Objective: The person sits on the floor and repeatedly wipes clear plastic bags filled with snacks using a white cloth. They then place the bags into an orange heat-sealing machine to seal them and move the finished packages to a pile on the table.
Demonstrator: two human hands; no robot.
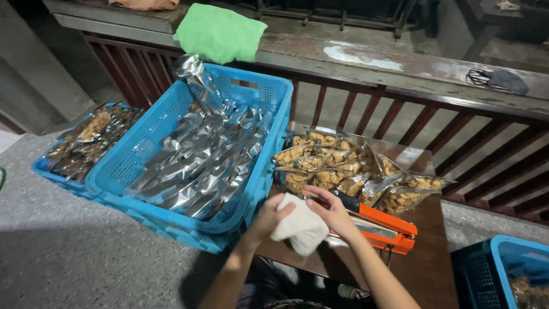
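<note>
White cloth (299,230) sits bunched between both hands, over the near edge of a small brown table (426,269), just left of an orange heat sealer (382,225)

Left hand (270,216): fingers curled round the left side of the cloth, gripping it. Forearm comes up from the bottom of the frame

Right hand (330,209): closed over the top and right of the cloth, fingers bent, pressing on it; the back of the hand lies over the dark handle end of the sealer. Cannot tell if the hand touches the sealer itself

Sealer lies slantwise on the table, arm lowered, cord dropping off the front edge

Behind the hands, on the table: a heap of clear bags of tan snacks (337,169), some spilling right toward the table's far corner

Left of the table: big blue crate (128,166) tilted toward the camera, filled with flat silver foil pouches (197,166); one pouch sticks up at the back rim. The crate's right wall is against the table edge

Further left: a second blue crate (46,166), shallower in view, holding more filled snack bags

Bottom right corner: another blue crate (503,252), partly cut off, with bags inside

Background: dark red railing (400,114) with a worn flat top; a green cloth (220,33) is folded over it above the big crate, a dark face mask (503,80) lies on it at right
</note>
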